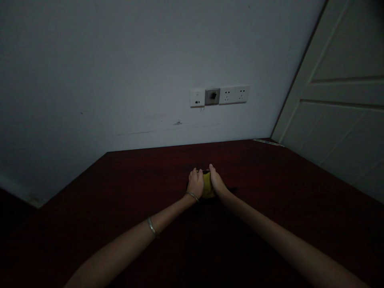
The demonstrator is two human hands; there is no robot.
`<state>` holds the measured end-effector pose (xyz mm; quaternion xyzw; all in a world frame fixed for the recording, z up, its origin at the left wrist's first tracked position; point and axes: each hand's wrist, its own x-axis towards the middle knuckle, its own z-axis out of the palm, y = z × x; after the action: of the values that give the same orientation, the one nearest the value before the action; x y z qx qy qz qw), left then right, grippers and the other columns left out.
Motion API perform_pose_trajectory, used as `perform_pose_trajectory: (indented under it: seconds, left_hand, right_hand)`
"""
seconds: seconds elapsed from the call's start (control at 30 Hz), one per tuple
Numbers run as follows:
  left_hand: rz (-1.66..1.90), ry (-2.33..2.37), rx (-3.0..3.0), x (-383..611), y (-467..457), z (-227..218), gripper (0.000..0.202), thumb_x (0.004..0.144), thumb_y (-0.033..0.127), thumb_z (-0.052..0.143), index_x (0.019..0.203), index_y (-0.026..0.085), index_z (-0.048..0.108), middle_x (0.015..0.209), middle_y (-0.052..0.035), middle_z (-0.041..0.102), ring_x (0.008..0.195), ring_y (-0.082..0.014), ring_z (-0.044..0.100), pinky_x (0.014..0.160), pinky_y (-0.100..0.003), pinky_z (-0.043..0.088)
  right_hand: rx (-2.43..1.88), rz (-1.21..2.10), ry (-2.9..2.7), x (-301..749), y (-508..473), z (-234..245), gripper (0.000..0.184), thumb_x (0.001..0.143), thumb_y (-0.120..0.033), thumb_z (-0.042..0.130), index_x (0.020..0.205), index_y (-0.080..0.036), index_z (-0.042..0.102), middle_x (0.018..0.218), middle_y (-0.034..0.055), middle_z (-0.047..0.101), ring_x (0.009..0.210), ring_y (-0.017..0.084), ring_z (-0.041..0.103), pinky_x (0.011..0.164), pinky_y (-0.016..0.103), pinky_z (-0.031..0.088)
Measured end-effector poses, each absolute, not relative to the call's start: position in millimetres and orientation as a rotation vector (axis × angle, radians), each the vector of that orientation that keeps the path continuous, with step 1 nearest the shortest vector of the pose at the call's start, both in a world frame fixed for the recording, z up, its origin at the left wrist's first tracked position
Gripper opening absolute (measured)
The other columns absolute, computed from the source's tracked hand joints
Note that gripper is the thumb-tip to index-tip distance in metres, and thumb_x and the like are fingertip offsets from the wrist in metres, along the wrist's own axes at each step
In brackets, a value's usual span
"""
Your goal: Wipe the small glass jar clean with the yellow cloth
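Note:
On the dark red tabletop, a small yellow object with a dark upper edge (pixel 207 187) sits between my hands; dim light and my fingers hide what kind of thing it is. My left hand (pixel 196 184) is closed against its left side, fingers pointing away from me. Pressed along its right side is my right hand (pixel 217 182), with the fingers together. A short dark strip (pixel 232 189) shows on the table just past my right wrist; whether it belongs to the yellow object I cannot tell. My left arm wears a bracelet at the wrist and a silvery bangle higher up.
The dark red table (pixel 144 172) meets a pale wall (pixel 135 72) at the back. A row of wall sockets (pixel 227 96) is set above it. At right stands a panelled white door (pixel 339 104). A thin pale strip (pixel 268 142) lies near the back right corner.

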<state>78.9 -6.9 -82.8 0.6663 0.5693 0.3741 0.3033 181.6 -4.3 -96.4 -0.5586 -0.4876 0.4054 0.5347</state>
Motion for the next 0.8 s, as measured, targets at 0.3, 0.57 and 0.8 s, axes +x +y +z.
perform_pose_trajectory:
  seconds: [0.3,0.57,0.8]
  left_hand:
    - [0.937,1.46,1.83,69.6,-4.7,-85.6,0.049,0.092,0.035,0.027,0.123,0.009,0.053,0.143,-0.017,0.04,0.136,-0.0249,0.032,0.114,-0.038,0.021]
    - [1.038,1.366,1.913,54.9,-12.3,-73.4,0.049,0.09,0.036,0.036,0.129,0.009,0.046,0.14,-0.0184,0.043,0.134,-0.0244,0.037,0.112,-0.039,0.026]
    - [1.086,0.971,2.282,24.4,-9.5,-36.7,0.038,0.074,0.02,0.059,0.112,0.018,0.058,0.127,-0.0111,0.057,0.124,-0.0225,0.048,0.108,-0.039,0.034]
  right_hand:
    - [-1.448,0.962,-1.088,185.1,-13.0,-86.3,0.061,0.088,-0.057,0.027,0.112,-0.016,0.065,0.119,0.0099,0.065,0.117,0.026,0.054,0.102,0.037,0.037]
    - [-1.397,0.744,-1.29,202.6,-21.3,-79.5,0.041,0.086,-0.042,0.041,0.106,-0.019,0.068,0.119,0.0109,0.064,0.117,0.025,0.054,0.106,0.041,0.033]
    - [-1.29,0.527,-1.625,230.9,-33.5,-57.2,0.027,0.068,-0.017,0.059,0.09,-0.025,0.073,0.122,0.0061,0.061,0.118,0.025,0.051,0.105,0.044,0.032]
